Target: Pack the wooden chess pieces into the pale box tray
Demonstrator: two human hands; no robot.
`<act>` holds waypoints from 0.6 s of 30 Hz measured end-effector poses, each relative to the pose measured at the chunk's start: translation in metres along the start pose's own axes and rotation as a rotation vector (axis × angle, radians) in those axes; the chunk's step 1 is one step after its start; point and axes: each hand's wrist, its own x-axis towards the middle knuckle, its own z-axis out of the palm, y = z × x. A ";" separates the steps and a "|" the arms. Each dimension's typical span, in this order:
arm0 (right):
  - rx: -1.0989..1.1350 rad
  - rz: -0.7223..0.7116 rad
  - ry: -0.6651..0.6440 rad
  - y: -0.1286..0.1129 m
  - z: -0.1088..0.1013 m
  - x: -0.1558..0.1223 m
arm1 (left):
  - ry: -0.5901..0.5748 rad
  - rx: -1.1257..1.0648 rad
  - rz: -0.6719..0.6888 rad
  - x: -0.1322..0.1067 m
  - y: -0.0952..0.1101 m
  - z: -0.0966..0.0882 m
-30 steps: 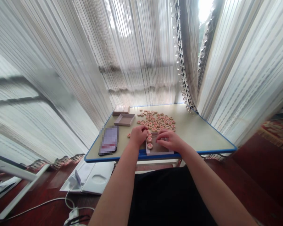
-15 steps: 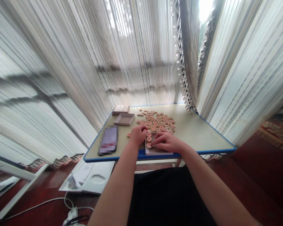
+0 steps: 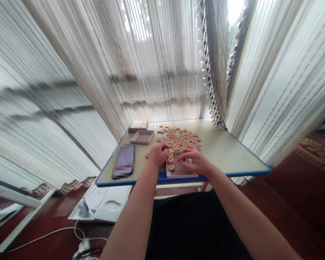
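My left hand [image 3: 159, 155] has its fingers curled at the far left corner of a shallow box [image 3: 182, 176]; what they grip, if anything, is hidden. Inside the box, along its left wall, round xiangqi pieces with red characters stand in a row, the nearest piece [image 3: 171, 167] close to the front. Over the right part of the box hovers my right hand [image 3: 194, 161], fingers apart, with nothing seen in them. Beyond both hands lies a loose spread of more xiangqi pieces [image 3: 178, 141]. A single piece [image 3: 147, 155] rests left of my left hand.
The table [image 3: 227, 155] has a blue edge. On its left side lie a phone [image 3: 124, 160], an open shallow box part [image 3: 142, 137] and a flat wooden-looking stack [image 3: 138, 125]. Striped curtains [image 3: 162, 57] hang behind. A power strip [image 3: 83, 248] lies on the floor.
My right hand has drawn back from the nearest piece in the box, lifting slightly to the right. That piece stays by the left wall. My left hand keeps its place.
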 end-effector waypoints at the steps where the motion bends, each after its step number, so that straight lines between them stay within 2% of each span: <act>1: 0.016 -0.004 0.045 0.000 -0.001 0.000 | -0.001 0.000 -0.004 0.000 0.000 0.000; 4: 0.089 -0.005 0.101 -0.002 -0.006 0.001 | -0.010 0.001 -0.012 0.000 0.002 -0.001; 11: -0.019 -0.059 -0.150 -0.013 0.002 0.017 | -0.013 0.001 -0.016 0.000 0.003 -0.003; 18: -0.107 -0.073 -0.217 -0.007 0.017 0.020 | -0.019 0.031 -0.028 0.000 0.001 -0.002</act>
